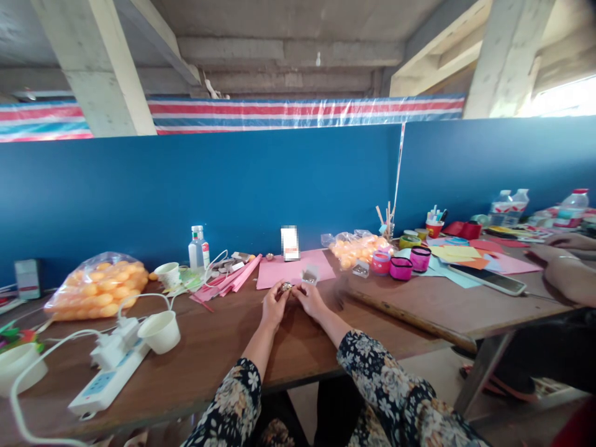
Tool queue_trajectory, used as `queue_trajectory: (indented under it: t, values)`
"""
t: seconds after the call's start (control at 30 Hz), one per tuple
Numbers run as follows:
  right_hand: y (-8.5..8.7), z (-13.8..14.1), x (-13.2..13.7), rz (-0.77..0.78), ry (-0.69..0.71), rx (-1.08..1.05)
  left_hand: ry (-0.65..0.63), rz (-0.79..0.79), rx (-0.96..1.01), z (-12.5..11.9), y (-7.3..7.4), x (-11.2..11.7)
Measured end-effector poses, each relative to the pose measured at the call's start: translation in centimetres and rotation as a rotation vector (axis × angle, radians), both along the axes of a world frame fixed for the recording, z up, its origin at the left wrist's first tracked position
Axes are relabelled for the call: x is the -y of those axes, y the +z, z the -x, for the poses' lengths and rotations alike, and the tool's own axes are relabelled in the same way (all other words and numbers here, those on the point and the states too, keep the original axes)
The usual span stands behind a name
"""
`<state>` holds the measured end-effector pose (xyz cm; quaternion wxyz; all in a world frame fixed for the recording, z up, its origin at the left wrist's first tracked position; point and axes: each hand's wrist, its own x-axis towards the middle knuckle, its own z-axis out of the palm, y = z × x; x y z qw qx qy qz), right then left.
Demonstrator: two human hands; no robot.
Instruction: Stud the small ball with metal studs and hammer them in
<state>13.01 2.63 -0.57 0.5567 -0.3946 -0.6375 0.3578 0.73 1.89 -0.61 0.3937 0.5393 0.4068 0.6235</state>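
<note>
My left hand (275,305) is closed, with thumb and fingers pinching a small shiny metal piece (285,286), roundish, its exact kind too small to tell. Beside it, my right hand (310,299) is closed too, fingertips pressed together near that piece; what they hold, if anything, cannot be made out. Just beyond the right fingers stands a small clear box (310,274) at the edge of a pink sheet (270,273). Another small shiny round piece (269,256) lies at the back edge of the sheet, left of a propped-up phone (291,243).
On the left are a bag of orange balls (100,285), a white cup (159,332) and a power strip (109,379) with cables. A wooden stick (414,320) lies to the right, before coloured paper (456,253). Another person's arm (565,273) rests at far right.
</note>
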Motion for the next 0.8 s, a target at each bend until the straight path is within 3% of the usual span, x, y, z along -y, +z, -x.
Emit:
queue_trajectory:
  t: [0.43,0.8]
  values:
    - [-0.6,-0.2,-0.6,-0.013,-0.009,0.042,-0.004,-0.002,-0.017,-0.1,0.2,0.2]
    - [-1.2,-0.2,-1.2,0.061,-0.056,0.012,0.005,-0.007,-0.020,-0.1,0.0,0.0]
